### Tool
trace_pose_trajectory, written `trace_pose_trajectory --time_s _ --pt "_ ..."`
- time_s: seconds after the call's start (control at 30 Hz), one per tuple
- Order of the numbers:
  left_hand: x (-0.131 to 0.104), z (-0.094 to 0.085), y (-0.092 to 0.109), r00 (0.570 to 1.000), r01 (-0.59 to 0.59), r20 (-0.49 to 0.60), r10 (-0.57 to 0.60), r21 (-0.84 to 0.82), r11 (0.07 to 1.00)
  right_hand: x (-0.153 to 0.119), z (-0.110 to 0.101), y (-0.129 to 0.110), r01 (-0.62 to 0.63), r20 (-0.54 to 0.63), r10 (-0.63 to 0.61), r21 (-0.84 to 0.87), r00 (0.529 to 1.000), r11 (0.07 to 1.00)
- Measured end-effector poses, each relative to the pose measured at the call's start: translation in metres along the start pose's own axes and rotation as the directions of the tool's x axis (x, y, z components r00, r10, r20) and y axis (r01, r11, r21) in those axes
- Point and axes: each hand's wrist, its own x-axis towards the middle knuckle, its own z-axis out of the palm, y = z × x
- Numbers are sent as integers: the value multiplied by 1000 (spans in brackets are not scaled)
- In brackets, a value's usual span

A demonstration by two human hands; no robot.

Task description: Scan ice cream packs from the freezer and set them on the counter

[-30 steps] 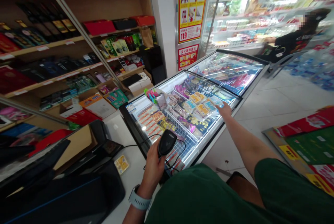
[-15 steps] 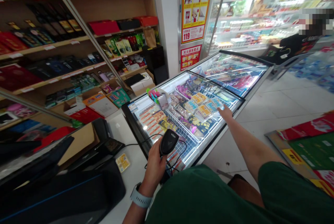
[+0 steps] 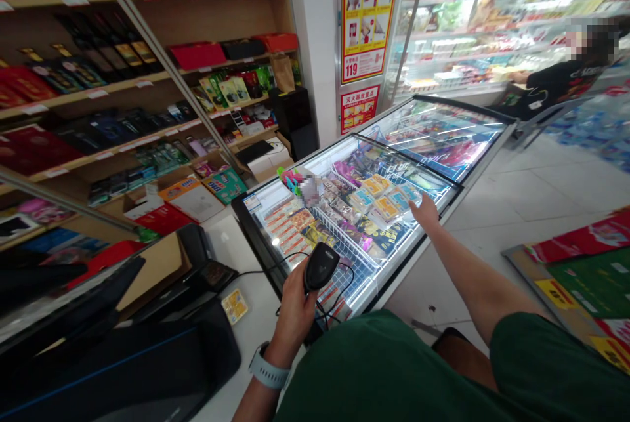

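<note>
My left hand [image 3: 295,307] is wrapped round a black handheld scanner [image 3: 321,267], held over the near left end of a glass-topped freezer [image 3: 394,271]. A black cable [image 3: 253,272] hangs about the scanner. My right hand [image 3: 425,213] is at the freezer's right edge, beside yellow and blue packs [image 3: 386,207] lying in several rows. Its fingers point left towards the packs; whether they grip one cannot be made out. A small yellow pack [image 3: 235,306] lies on the white counter [image 3: 256,337] to the left of my left hand.
Black counter equipment [image 3: 123,363] and an open cardboard box [image 3: 157,271] stand at the left. Shelves [image 3: 113,87] with boxes and bottles rise behind. A person in black [image 3: 556,84] sits at the far right. A red and green carton stack [image 3: 585,271] is at the right edge.
The view has shifted very slightly. My left hand still holds the scanner, and my right hand stays beside the packs at the freezer's edge.
</note>
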Motion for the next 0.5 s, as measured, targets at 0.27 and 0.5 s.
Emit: trace_pose_trajectory --time_s 0.27,0.5 --pt "-3 3 -3 1000 19 7 -19 0 1000 -33 -5 -36 316 -105 -328 -122 939 941" --pt "-5 2 -6 1000 -2 0 2 -28 1000 -67 1 -67 469 -74 -478 -110 875 876"
